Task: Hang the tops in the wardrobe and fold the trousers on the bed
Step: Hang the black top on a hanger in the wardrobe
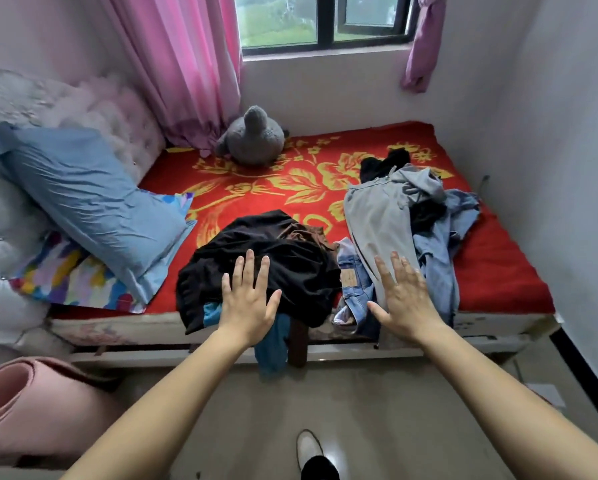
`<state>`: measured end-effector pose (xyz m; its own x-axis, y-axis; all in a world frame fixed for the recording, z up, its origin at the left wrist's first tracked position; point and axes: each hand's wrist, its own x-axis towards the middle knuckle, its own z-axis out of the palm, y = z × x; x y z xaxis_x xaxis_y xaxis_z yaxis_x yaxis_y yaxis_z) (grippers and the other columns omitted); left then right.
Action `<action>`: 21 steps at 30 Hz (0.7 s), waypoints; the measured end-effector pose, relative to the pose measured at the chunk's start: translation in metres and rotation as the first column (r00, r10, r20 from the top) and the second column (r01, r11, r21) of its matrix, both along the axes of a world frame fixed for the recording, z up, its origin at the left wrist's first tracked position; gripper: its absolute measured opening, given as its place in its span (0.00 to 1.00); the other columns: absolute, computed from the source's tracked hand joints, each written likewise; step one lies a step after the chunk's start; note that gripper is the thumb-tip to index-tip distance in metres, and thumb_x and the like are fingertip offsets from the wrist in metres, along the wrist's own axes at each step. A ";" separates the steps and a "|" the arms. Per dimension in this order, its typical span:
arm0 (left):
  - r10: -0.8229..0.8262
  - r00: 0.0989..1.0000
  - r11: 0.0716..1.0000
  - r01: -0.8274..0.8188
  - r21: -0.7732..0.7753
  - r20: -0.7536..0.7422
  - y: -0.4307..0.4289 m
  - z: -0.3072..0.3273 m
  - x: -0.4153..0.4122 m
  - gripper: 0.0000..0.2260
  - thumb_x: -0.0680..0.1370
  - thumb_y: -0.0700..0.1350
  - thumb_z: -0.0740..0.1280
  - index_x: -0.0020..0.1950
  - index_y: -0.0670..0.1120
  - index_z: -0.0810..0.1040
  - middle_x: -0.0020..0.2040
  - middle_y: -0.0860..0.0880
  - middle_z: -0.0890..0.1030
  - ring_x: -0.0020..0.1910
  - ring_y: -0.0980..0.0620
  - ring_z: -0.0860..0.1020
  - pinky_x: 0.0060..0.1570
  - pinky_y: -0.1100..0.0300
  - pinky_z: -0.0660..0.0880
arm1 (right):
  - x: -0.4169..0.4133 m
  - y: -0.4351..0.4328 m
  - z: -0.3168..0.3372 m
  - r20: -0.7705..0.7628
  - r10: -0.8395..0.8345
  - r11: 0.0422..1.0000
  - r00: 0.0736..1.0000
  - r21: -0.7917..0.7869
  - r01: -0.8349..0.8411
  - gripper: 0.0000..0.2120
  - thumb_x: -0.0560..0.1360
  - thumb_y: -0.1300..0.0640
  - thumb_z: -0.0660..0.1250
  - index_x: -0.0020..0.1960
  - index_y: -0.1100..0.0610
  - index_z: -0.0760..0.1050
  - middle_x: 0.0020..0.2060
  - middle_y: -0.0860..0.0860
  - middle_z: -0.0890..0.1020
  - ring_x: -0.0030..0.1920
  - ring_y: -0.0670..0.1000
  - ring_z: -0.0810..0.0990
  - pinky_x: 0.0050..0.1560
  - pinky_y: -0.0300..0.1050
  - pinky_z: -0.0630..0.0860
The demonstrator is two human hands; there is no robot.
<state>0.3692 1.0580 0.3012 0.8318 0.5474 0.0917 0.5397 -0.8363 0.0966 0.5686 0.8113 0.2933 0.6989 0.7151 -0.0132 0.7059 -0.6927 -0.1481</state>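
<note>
Two heaps of clothes lie at the near edge of the bed [498, 271], which has a red and gold cover. The left heap is topped by a black garment [290, 258] with brown cloth [304, 233] behind it and a teal piece [271, 344] hanging over the edge. The right heap holds a grey garment [377, 216], light blue jeans [353, 271], a blue denim piece [442, 258] and a black item [384, 164]. My left hand [247, 299] hovers flat over the black garment, fingers straight. My right hand [403, 296] is spread over the grey garment and jeans. No wardrobe is in view.
A blue pillow [83, 202] and a multicoloured sheet [65, 275] lie at the bed's left. A grey plush toy [252, 136] sits at the far side under the pink curtain [179, 64]. A rolled pink mat [20, 403] lies on the floor at left. A wall stands close on the right.
</note>
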 end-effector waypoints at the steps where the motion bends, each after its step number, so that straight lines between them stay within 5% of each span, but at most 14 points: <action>1: 0.000 1.000 1.000 -0.001 -0.011 -0.022 0.013 -0.006 0.014 0.33 0.82 0.60 0.54 0.81 0.49 0.44 0.80 0.44 0.39 0.79 0.43 0.41 0.75 0.40 0.46 | 0.013 0.012 -0.002 -0.008 -0.007 1.000 1.000 -0.018 0.007 0.47 0.77 0.36 0.61 0.80 0.49 0.33 0.80 0.56 0.41 0.80 0.60 0.43 0.79 0.60 0.45; 15: 0.093 0.986 0.948 -0.130 -0.291 -0.136 0.105 -0.135 0.122 0.31 0.83 0.58 0.53 0.81 0.47 0.46 0.81 0.42 0.44 0.79 0.44 0.45 0.75 0.45 0.52 | 0.132 0.127 -0.126 -0.231 -0.046 0.973 0.972 -0.231 -0.009 0.39 0.81 0.44 0.58 0.82 0.55 0.40 0.81 0.58 0.46 0.80 0.58 0.47 0.78 0.54 0.51; 21: 0.155 0.970 0.872 -0.223 -0.437 -0.185 0.113 -0.217 0.177 0.29 0.83 0.57 0.53 0.81 0.48 0.47 0.81 0.46 0.44 0.79 0.46 0.44 0.75 0.49 0.52 | 0.166 0.177 -0.222 -0.539 -0.140 0.989 0.830 -0.047 0.137 0.41 0.81 0.50 0.63 0.82 0.57 0.40 0.81 0.54 0.50 0.80 0.54 0.50 0.78 0.50 0.53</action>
<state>0.5460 1.1711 0.0839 0.6939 0.6488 -0.3123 0.7190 -0.6002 0.3505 0.7349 0.9885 0.0717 0.6710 0.6099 -0.4216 0.4115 -0.7794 -0.4725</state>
